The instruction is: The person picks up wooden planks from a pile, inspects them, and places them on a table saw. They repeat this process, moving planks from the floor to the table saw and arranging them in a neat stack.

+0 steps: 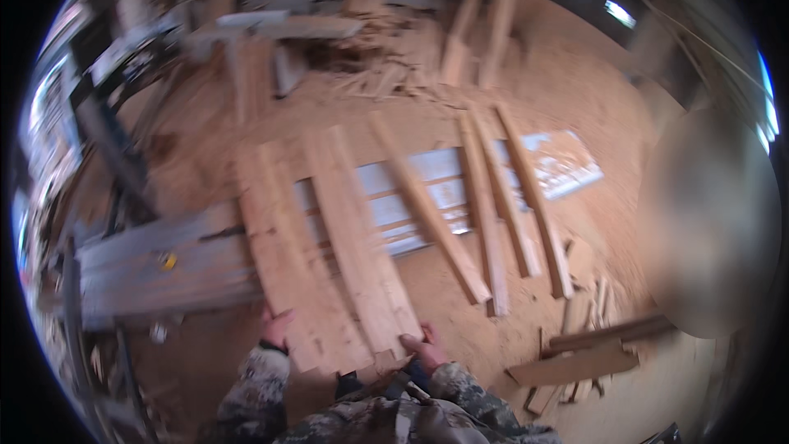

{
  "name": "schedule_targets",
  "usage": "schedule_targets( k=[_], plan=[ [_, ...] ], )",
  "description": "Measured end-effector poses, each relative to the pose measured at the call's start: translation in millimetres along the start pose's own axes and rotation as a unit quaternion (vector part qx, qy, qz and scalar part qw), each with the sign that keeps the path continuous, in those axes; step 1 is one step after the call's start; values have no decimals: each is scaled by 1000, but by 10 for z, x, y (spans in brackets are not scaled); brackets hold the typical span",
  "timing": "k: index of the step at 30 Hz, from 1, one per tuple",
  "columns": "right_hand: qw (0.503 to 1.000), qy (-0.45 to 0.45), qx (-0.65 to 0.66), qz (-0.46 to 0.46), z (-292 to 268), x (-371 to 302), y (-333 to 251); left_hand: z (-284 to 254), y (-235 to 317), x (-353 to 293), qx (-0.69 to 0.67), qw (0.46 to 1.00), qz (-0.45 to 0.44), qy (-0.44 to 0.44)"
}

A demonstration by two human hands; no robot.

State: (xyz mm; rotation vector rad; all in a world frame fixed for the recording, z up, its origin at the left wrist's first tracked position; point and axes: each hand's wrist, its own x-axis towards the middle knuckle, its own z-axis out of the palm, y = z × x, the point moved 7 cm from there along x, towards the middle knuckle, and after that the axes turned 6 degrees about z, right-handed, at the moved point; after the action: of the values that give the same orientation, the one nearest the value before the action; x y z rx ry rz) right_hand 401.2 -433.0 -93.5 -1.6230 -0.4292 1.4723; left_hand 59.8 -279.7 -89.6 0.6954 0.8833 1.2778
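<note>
Two long, pale wooden boards slope away from my body across the bench. My left hand [278, 327] is at the near left edge of the left board [288, 255], its fingers closed on that edge. At the near end of the right board [362, 242], my right hand [425, 350] grips the right corner, thumb on top and the other fingers partly hidden. Both near ends reach close to my waist. To the right, a narrow wooden strip [431, 210] and several more strips lie across the bench, apart from my hands.
The long bench has a grey left part [123, 271] and a shiny right part [571, 160] dusted with shavings. A small yellow object [168, 261] sits on its left. Scrap wood [575, 364] lies at the lower right; a heap of offcuts [390, 66] lies beyond. A blur covers the right side.
</note>
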Motion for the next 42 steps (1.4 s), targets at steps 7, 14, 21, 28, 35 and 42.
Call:
schedule_targets(
  k=[7,14,21,28,35,42],
  plan=[
    [992,13,121,-41,-36,-33,-28,127,-65,-42,47,998,49,4],
    [987,4,158,-22,-231,-76,-9,232,-365,16,42,998,-15,41],
    [988,6,151,-27,-239,-74,27,175,-362,80,50,998,25,17],
    [940,79,330,41,-650,-392,467,-42,-235,34,31,996,77,11],
    [974,-207,87,-26,-327,-745,948,-436,-266,-35,42,996,-28,74],
    [870,-279,372,161,207,-853,912,-787,-84,-59,63,995,-21,79]
  ],
)
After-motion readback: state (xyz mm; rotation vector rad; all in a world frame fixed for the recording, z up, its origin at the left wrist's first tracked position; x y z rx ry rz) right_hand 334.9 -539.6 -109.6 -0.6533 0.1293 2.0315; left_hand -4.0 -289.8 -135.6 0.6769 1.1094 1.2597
